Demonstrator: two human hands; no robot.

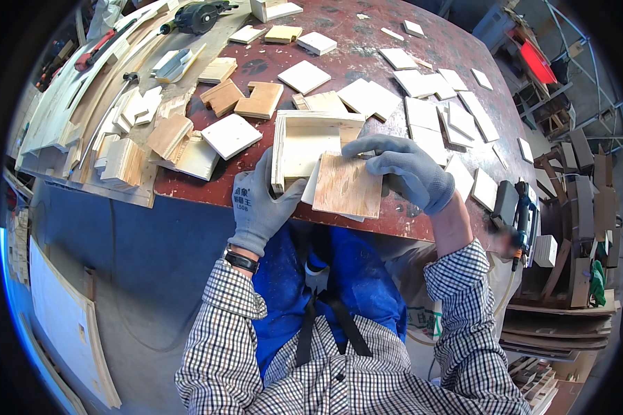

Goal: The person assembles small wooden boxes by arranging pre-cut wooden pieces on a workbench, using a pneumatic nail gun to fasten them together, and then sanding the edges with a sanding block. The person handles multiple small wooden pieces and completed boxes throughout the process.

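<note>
Seen from the head, grips a near corner of an open wooden box point(325, 119) over the near edge of the red table point(360, 69) with the left hand point(265, 200), fingers and thumb closed about the wall. Bends the fingers of the right hand point(410, 169) over the upper right of a square plywood panel point(346, 188) overlapping the box, with a paler panel point(313, 181) beneath; cannot tell where the thumb presses.
</note>
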